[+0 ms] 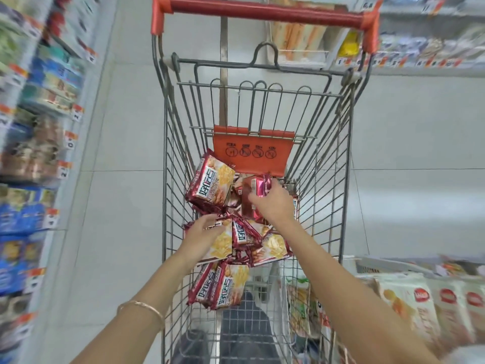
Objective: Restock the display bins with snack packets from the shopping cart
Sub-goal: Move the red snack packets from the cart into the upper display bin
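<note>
A: When you looked from the left side, what stood there first?

B: Shelves (39,101) with blurred goods and orange price tags (77,111). The digits on them were too smeared to read.

A: And the hands?

B: The left hand (203,240), with a thin bracelet (141,308) on its wrist, lay with straight fingers on one of the snack packets (224,245) inside the shopping cart (173,179). It gripped nothing. The packets were dark red, with a picture of yellow crackers and bold dark characters that I could not read.

A: The other one?

B: The right hand (274,203) pinched a red packet (258,186), barcode side up, near the orange flap (253,153). This flap carried four round prohibition signs with small writing above them, not legible.

A: Further right?

B: A display bin (388,265) held white packets (409,300) with a round red logo. Its word was too blurred.
</note>
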